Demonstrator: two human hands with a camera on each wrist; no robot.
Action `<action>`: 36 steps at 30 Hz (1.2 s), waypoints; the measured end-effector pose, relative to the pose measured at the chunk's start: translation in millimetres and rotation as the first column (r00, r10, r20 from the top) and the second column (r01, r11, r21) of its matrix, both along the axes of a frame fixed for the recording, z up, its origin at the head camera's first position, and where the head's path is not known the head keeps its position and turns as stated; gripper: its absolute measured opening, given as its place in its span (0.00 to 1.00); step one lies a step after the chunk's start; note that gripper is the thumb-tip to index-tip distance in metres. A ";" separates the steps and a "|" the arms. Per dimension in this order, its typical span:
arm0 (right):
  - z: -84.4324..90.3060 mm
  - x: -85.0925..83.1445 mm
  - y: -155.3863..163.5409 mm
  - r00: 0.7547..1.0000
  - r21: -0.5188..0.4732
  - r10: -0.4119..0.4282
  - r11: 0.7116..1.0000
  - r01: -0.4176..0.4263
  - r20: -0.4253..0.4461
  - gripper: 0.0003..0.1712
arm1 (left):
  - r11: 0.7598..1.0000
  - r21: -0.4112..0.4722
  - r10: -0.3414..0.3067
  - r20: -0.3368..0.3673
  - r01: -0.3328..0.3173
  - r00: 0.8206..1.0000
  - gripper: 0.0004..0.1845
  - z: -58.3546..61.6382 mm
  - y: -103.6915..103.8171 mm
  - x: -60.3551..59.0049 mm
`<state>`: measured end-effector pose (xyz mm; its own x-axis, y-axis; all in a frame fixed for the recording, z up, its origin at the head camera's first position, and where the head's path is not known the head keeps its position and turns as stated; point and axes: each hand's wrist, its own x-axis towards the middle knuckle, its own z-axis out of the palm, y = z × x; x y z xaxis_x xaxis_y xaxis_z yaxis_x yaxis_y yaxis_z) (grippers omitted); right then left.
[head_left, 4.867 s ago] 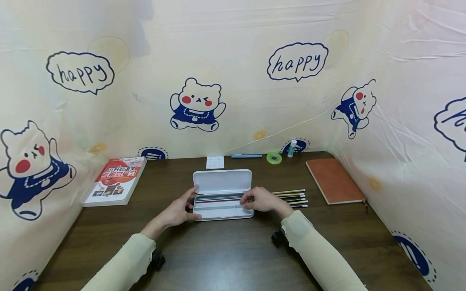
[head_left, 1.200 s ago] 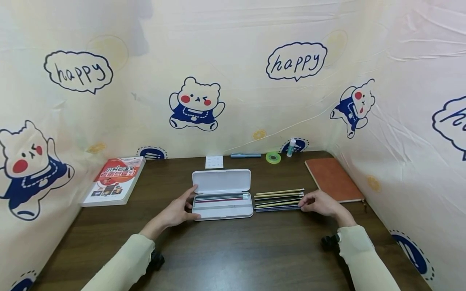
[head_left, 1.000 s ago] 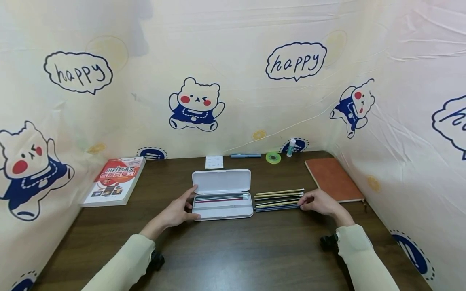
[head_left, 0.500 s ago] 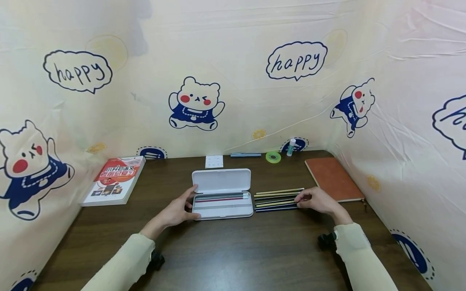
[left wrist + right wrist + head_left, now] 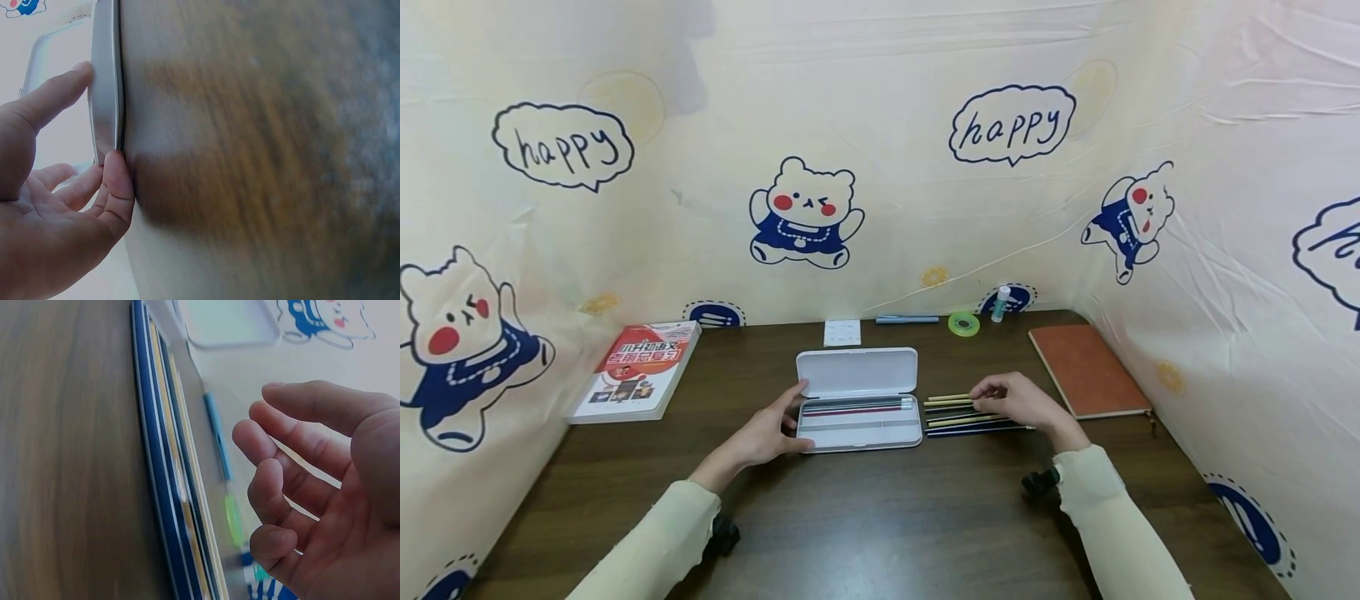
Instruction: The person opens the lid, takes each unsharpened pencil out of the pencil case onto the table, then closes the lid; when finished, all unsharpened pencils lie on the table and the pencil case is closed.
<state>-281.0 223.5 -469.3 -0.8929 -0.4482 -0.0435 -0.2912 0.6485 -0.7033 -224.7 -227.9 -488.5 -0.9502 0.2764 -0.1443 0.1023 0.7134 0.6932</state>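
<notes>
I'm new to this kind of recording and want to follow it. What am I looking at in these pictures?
There is no machine here: the work is done bare-handed. The wide picture comes from a camera worn on the head; the two close ones are taken from the left and right wrists. On the dark table lie an open pencil case with a few pencils inside, loose pencils to its right, a red-and-white book, a brown notebook and a green tape roll. The left hand holds the left end of the case. The right hand is over the loose pencils; its wrist view shows nothing held.
</notes>
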 end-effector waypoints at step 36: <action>-10.2 -6.7 -112.4 0.978 0.130 0.189 0.976 -0.177 -0.088 0.09 | 1.000 -0.005 0.002 0.008 -0.002 1.000 0.56 0.4 0.4 -1.7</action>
<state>-287.6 111.1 -479.5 -0.7988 -0.6012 -0.0221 -0.4774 0.6558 -0.5849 -226.4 -227.5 -488.1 -0.9496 0.2736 -0.1529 0.0955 0.7173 0.6902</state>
